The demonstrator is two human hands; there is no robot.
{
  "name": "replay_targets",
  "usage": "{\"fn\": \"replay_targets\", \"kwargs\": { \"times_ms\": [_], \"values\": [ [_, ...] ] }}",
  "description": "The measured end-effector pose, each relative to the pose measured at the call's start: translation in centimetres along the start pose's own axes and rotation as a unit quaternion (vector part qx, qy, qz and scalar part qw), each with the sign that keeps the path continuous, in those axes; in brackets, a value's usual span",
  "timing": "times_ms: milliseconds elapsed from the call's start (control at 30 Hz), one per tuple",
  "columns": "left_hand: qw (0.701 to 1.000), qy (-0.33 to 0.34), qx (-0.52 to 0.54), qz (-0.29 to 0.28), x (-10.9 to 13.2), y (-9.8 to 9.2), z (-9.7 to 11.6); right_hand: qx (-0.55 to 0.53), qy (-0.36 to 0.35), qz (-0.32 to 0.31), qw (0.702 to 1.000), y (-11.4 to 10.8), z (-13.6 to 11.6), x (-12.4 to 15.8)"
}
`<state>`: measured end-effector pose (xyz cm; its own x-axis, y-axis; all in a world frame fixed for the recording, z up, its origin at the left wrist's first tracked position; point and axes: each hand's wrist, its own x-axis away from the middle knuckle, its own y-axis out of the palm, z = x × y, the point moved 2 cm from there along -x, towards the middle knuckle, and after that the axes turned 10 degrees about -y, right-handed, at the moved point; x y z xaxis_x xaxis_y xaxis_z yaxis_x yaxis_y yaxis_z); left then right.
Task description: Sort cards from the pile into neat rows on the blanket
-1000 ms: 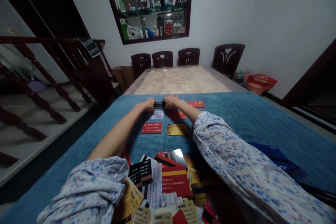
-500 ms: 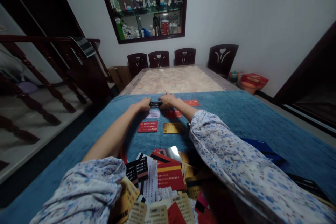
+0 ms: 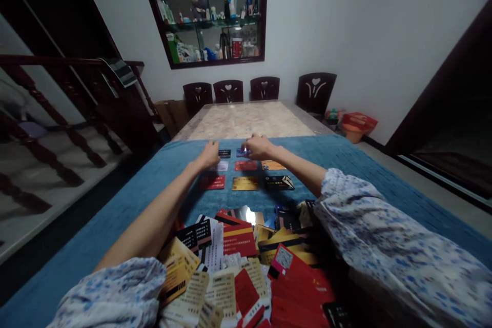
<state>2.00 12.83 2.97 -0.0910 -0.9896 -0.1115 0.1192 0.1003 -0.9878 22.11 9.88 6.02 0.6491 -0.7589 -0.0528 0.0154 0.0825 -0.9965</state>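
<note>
A black card (image 3: 225, 154) lies in the far row on the blue cloth, its left end covered by my left hand (image 3: 209, 155), whose fingers are bent against it. My right hand (image 3: 258, 146) has its fingers closed at the right end of a blue card (image 3: 241, 152) beside the black one. Closer in are a pale purple card (image 3: 222, 166), a red card (image 3: 246, 165) and an orange card (image 3: 272, 165). The nearest row has a red card (image 3: 214, 182), a gold card (image 3: 245, 183) and a black-and-gold card (image 3: 279, 182). My right hand and forearm hide the far row's right side.
A heap of loose cards (image 3: 238, 238) in many colours spreads over the near part of the blue cloth (image 3: 154, 179). Beyond the cloth runs the bare tabletop (image 3: 249, 118). Chairs (image 3: 265, 88) stand at the far end, and a wooden railing (image 3: 49, 151) is on the left.
My right hand has moved from the black card to the blue card on its right. My left hand stays by the black card. The black-and-gold card and more of the heap now show.
</note>
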Motion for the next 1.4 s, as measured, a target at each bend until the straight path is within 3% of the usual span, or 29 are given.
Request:
{"fn": "replay_targets", "kwargs": {
  "times_ms": [600,900,1100,1400],
  "values": [
    [0.990,0.134,0.039,-0.009,9.7,0.3,9.5,-0.029,0.032,0.018,0.999,0.2,0.2,15.7],
    [0.977,0.211,0.025,-0.026,14.8,0.2,15.1,-0.044,0.069,0.047,0.996,1.3,1.6,21.6],
    [0.962,0.270,0.003,-0.044,16.6,-0.2,18.7,-0.039,0.101,0.044,0.993,2.4,3.0,25.1],
    [0.939,0.338,-0.016,-0.060,17.4,1.1,24.0,-0.064,0.154,0.055,0.984,4.8,5.6,30.1]
  ]
}}
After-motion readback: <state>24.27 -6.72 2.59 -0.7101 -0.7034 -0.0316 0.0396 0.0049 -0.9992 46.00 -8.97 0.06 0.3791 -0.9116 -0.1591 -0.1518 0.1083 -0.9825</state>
